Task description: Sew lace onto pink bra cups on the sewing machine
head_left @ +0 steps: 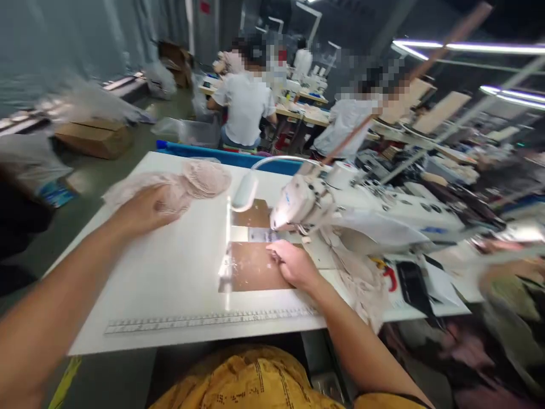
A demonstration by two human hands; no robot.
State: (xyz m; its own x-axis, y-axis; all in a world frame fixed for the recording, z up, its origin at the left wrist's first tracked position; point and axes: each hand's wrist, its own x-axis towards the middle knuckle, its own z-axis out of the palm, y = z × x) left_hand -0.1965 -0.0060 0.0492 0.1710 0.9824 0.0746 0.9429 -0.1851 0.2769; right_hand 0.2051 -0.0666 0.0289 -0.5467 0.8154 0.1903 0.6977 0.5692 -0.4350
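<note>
Head view: left hand (147,211) is gripping pale pink cloth (183,180), ten o'clock from the brown panel (251,272) on the counter (170,267). Right hand (294,262) is sitting curled over the panel's three o'clock side, well apart, maybe holding something, can't tell. Sewing machine (304,205) is standing at one o'clock, more pale fabric (361,281) draping at three. Gripped cloth's lying away from the machine, so probably no stitching is happening; what's done or left, can't tell.

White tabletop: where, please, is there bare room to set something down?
The tabletop is bare between the crumpled pale pink fabric, brown rectangular panel and whitish graduated ruler. Its right side is crowded with a white sewing machine, draped pink fabric and a black rectangular object.
</note>
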